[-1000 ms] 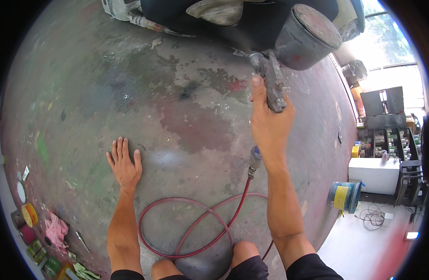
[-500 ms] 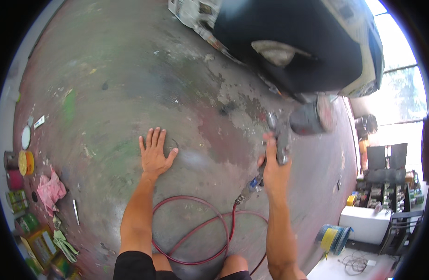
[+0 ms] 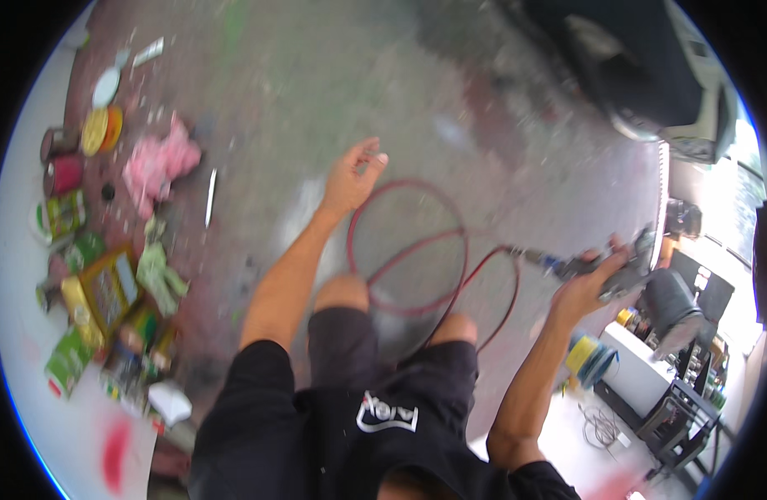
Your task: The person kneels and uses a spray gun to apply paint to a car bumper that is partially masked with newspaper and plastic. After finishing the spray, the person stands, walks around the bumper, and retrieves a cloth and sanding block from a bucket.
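My right hand (image 3: 585, 292) is wrapped round a paint spray gun (image 3: 642, 258) held out at the right, its dark cup (image 3: 669, 300) tilted beyond my fingers. A red air hose (image 3: 350, 242) joins the gun's lower end through a metal coupler and lies in loops on the floor in front of my knees. Above the floor, left of the loops, my left hand (image 3: 350, 185) is empty, with its fingers loosely bent and the thumb apart. Motion blurs the spray gun and the fingers somewhat.
A dark vehicle front (image 3: 625, 67) stands at the far right. Along the left wall lie several paint cans (image 3: 65, 175), a pink cloth (image 3: 162, 164), a green cloth (image 3: 158, 271) and a thin white stick (image 3: 210, 198). A blue drum (image 3: 602, 367) stands at the right.
My view has swung down and leftward. The left hand has come off the floor and its fingers have curled. The right hand has carried the spray gun outward to the right, away from the vehicle.
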Demonstrator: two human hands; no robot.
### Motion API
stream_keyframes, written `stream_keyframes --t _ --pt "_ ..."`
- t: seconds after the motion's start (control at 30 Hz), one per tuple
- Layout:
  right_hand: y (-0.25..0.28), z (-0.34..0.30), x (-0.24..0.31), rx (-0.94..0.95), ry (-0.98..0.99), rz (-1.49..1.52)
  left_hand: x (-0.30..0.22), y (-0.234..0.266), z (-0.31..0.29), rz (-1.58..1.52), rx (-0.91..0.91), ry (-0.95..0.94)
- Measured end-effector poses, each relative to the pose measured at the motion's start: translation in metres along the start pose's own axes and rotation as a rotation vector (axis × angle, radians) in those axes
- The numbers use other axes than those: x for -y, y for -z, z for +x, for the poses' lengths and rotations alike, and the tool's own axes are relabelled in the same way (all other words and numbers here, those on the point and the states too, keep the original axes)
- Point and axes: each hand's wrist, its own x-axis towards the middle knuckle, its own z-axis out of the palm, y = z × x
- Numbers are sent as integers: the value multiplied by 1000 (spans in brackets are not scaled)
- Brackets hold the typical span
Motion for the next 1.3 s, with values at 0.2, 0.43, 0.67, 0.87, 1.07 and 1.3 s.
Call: stream_keyframes --t 0.2,0.43,0.67,0.87,1.07,1.3 --pt "17 22 37 159 55 121 -12 126 -274 359 78 239" --pt "47 35 30 168 2 191 -24 93 -348 312 77 827" --pt "97 67 -23 154 -52 421 -38 32 -296 285 -17 716" --pt "92 71 -64 50 -157 503 -35 -37 -362 445 -233 474" --pt "94 112 -95 93 -370 639 -48 -48 -327 666 -397 647" --pt "98 131 -137 217 -515 737 -177 -50 -259 -141 -30 1201"
